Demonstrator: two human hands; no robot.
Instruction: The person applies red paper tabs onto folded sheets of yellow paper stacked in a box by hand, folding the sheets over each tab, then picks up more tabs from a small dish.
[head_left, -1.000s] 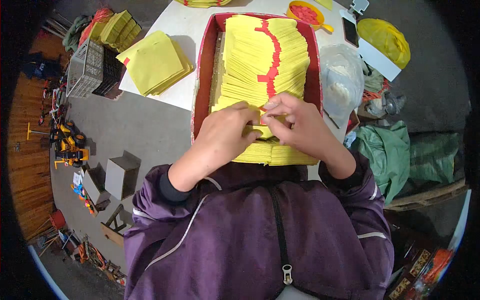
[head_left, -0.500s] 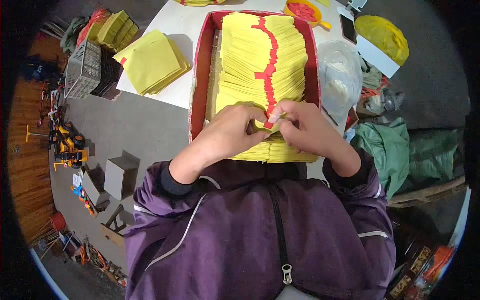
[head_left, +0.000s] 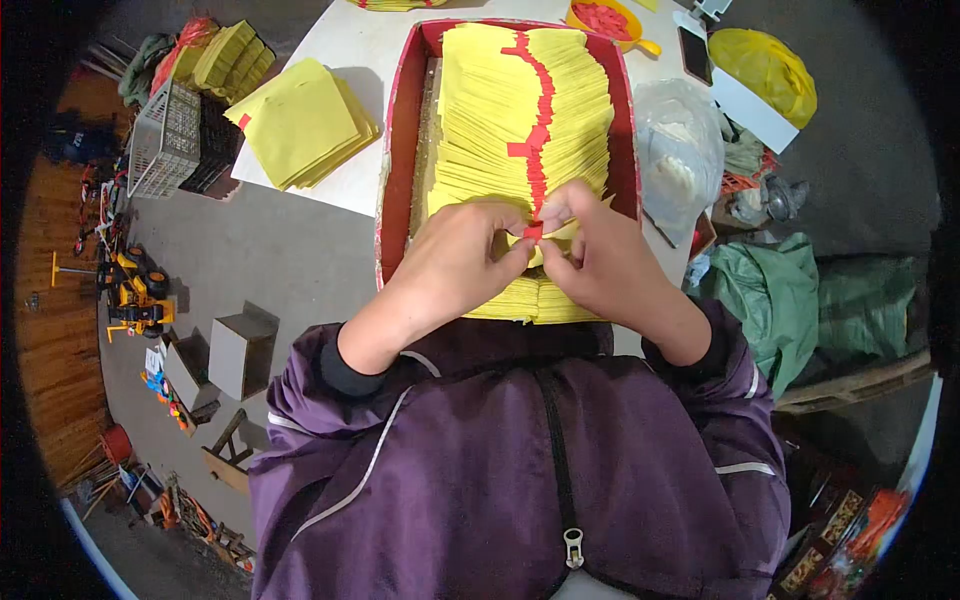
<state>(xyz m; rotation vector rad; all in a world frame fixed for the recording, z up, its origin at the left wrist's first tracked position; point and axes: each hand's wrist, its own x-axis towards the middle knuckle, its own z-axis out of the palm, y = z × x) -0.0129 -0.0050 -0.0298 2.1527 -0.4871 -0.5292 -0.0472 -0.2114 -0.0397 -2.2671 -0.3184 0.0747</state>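
Between my hands, at the near end of the box, is a small red paper slip (head_left: 533,231) lying across yellow paper. My left hand (head_left: 455,255) pinches the slip from the left with thumb and forefinger. From the right, my right hand (head_left: 620,265) curls its thumb and forefinger around the yellow paper (head_left: 562,231) beside the slip; its fingertips partly hide the contact. Under and beyond both hands, a long row of folded yellow papers (head_left: 480,110) fills the red-sided box (head_left: 400,180), with a line of red slips (head_left: 540,140) running along its middle.
On the white table (head_left: 350,30) lie a yellow paper stack (head_left: 305,125) at left, a yellow bowl of red pieces (head_left: 605,20), a phone (head_left: 694,55) and a clear plastic bag (head_left: 680,150). A grey crate (head_left: 165,140) stands left; green sacks (head_left: 765,300) lie right.
Both hands stay at the near end of the box. The red slip between them has shifted slightly upward, and my right thumb and forefinger have moved a little apart.
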